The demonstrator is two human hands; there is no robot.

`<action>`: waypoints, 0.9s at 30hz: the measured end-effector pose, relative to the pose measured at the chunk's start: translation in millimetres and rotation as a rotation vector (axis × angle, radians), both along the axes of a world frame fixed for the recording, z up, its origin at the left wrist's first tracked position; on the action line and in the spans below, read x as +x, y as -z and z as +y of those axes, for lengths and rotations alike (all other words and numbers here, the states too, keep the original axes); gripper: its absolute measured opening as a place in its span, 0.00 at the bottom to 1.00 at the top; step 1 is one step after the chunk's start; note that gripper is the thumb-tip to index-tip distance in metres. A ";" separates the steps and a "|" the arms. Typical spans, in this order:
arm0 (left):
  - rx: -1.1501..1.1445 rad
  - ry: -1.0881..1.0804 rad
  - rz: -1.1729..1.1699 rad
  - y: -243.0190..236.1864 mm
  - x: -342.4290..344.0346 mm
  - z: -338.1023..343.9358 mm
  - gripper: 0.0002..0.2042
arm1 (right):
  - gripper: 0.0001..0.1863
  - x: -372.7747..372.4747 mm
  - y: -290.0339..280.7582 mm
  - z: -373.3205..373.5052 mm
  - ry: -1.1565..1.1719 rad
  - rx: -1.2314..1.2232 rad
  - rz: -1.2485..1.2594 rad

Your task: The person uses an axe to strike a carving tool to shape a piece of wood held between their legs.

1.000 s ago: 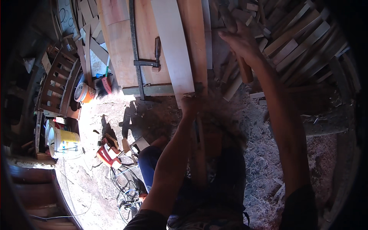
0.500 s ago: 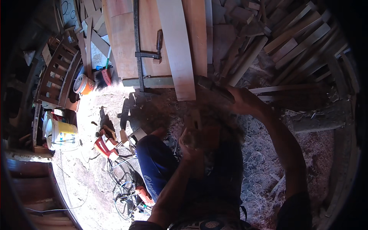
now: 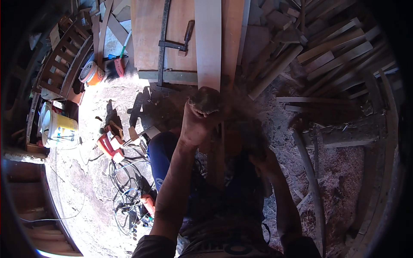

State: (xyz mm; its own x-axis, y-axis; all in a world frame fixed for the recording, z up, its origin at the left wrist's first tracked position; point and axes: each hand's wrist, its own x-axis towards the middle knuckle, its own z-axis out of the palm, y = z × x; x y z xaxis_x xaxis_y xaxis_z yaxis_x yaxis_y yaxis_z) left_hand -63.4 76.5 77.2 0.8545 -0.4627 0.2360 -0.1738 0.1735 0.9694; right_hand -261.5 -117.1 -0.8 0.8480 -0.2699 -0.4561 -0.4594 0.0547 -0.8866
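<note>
My left hand (image 3: 195, 127) is raised in front of my lap, its fingers wrapped round the rounded end of a wooden block tool that looks like a hand plane (image 3: 204, 101). Lower and to the right, my right hand (image 3: 266, 163) is closed round a dark hammer-like tool (image 3: 257, 144), blurred and in shadow. Just beyond my left hand, a long pale board (image 3: 208, 47) lies lengthwise on a wide wooden panel (image 3: 146, 38). A bar clamp (image 3: 163, 51) with a dark handle sits left of the board.
Cables and an orange-red power tool (image 3: 109, 146) lie on the floor to my left, near a white bucket (image 3: 62, 129) and an orange-and-white bucket (image 3: 91, 74). Wood offcuts (image 3: 335, 51) are heaped at far right. Shavings (image 3: 340, 180) cover the floor at right.
My left hand has moved up and forward with the plane. The right hand has dropped back from beside the board's end towards my lap. The view has shifted slightly.
</note>
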 end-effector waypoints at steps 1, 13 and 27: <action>-0.005 0.042 0.014 14.6 -4.6 4.6 0.13 | 0.30 -15.0 5.7 -0.6 -0.010 0.009 0.062; 0.062 0.304 0.098 46.8 -37.1 -16.6 0.16 | 0.26 -80.8 20.9 20.1 0.105 0.113 0.051; -0.200 -0.251 0.087 26.9 -15.9 -35.0 0.11 | 0.28 -93.0 32.9 24.3 0.151 0.149 0.052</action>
State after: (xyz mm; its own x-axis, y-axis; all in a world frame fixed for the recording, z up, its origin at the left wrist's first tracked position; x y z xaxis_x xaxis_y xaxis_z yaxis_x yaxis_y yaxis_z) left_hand -79.2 41.5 50.3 0.9569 -0.1873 0.2218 -0.1530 0.3238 0.9337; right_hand -354.5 -92.8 -33.7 0.7775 -0.3188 -0.5421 -0.4805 0.2550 -0.8391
